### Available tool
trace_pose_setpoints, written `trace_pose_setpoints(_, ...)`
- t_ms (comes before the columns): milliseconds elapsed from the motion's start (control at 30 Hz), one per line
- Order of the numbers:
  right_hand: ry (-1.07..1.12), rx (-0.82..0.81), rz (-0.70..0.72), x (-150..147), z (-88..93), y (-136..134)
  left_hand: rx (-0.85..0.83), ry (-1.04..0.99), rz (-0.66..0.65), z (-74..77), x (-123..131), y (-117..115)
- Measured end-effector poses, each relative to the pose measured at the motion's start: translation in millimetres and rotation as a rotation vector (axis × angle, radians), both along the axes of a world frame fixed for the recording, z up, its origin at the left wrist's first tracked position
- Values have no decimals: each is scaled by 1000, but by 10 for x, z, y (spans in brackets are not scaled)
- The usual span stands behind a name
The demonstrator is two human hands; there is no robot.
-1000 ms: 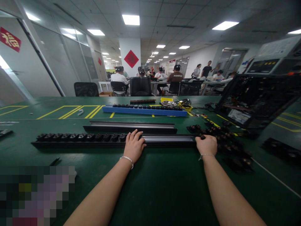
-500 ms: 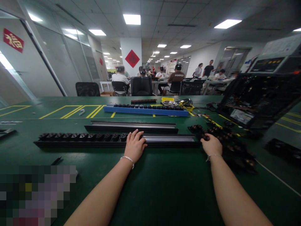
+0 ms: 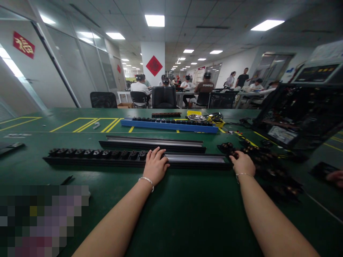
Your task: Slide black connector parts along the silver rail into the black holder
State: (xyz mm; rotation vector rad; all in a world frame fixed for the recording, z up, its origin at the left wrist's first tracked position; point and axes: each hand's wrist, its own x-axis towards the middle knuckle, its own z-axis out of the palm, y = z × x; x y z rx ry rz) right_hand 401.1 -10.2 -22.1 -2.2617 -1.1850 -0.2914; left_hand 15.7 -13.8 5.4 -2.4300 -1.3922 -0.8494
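Observation:
My left hand (image 3: 156, 165) lies over a long black rail (image 3: 88, 165), fingers curled across its top and thumb at its near side. Left of that hand, a row of black socket modules (image 3: 106, 153) sits in the rail. To its right, the rail's bare silvery channel (image 3: 197, 159) shows. My right hand (image 3: 243, 164) is closed in a pinch on a small dark piece, apparently a black socket module (image 3: 235, 156), just past the rail's right end. A heap of similar modules (image 3: 270, 166) lies beside and behind this hand, blurred and dark.
Behind lie a second black rail (image 3: 155, 142) and a blue rail (image 3: 168, 125) bearing modules. A metal bowl (image 3: 197, 117) stands near yellow trays. A large black case (image 3: 292, 114) stands at right. Another person's hand (image 3: 334, 177) shows at the right edge. Several people sit farther back.
The view has shifted slightly, moving the scene a little to the right. Both my hands keep nearly the same places. Another person's hand has appeared at the right edge.

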Motion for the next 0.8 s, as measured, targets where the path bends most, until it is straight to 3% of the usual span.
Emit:
trace_pose_setpoints(133,32,90,-18,-24,69,-50,5,-55,21,24,-3,-11)
trace_pose_setpoints(333,-1,292,-13,-153,286,-218,38,-170,180,18,-70,60)
trace_pose_setpoints(467,-29,304,197,-569,398,-217,0,-143,201,16,-140,109)
trace_pose_setpoints(667,-145,134,716,-1266,345,-167,-31,-81,140,36,-182,100)
trace_pose_setpoints(800,-193,-7,785,-1395,285,-177,-17,-68,127,40,-153,78)
